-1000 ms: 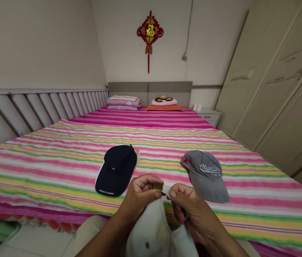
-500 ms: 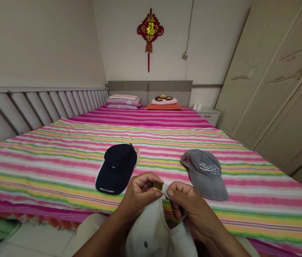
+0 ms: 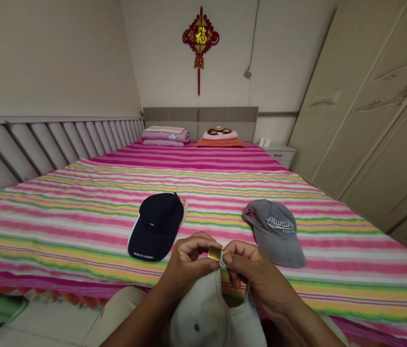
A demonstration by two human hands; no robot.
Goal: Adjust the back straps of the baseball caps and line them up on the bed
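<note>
Bare forearms (image 3: 145, 313) and pale beige trousers (image 3: 121, 311) show.

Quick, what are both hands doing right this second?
Left hand: closed, pinching the gold buckle of the pale cap.
Right hand: closed, pinching the cap's strap beside the buckle.

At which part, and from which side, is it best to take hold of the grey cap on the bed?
Probably by the brim of the grey cap, coming from the near side: the brim juts out broadly towards the person, while the crown is rounded and faces away.
</note>
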